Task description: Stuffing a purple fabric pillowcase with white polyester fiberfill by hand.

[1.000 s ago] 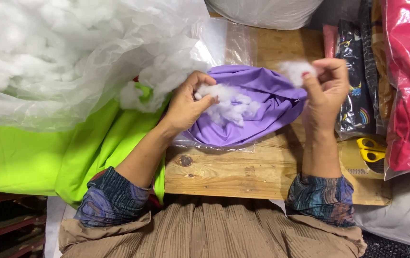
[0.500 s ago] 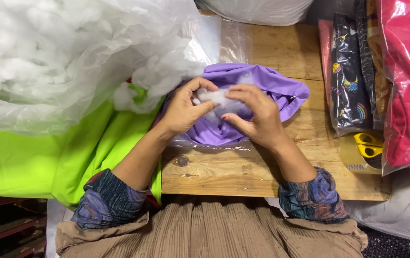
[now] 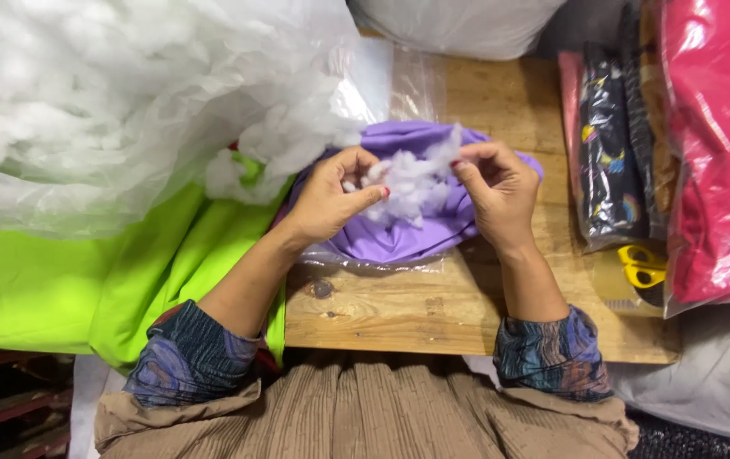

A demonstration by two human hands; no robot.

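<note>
White stuffing tuft [image 3: 411,180] held between both hands, just above the purple fabric cover [image 3: 399,238], which lies on a clear plastic sheet on the wooden table [image 3: 433,310]. Left hand [image 3: 331,200]: thumb and fingers curled, pinching the tuft's left edge. Right hand [image 3: 501,191]: fingertips pressed together, pinching the tuft's upper right, fibres stretched loosely between the two grips. Patterned blue sleeves pushed up both forearms.

To the left, lime green cloth [image 3: 84,280] draped over the table edge; over it a large clear bag of white stuffing [image 3: 110,102], its mouth near the left hand. To the right, dark printed packets [image 3: 607,161], a red plastic-wrapped bundle [image 3: 718,153], yellow-handled scissors [image 3: 641,268].
</note>
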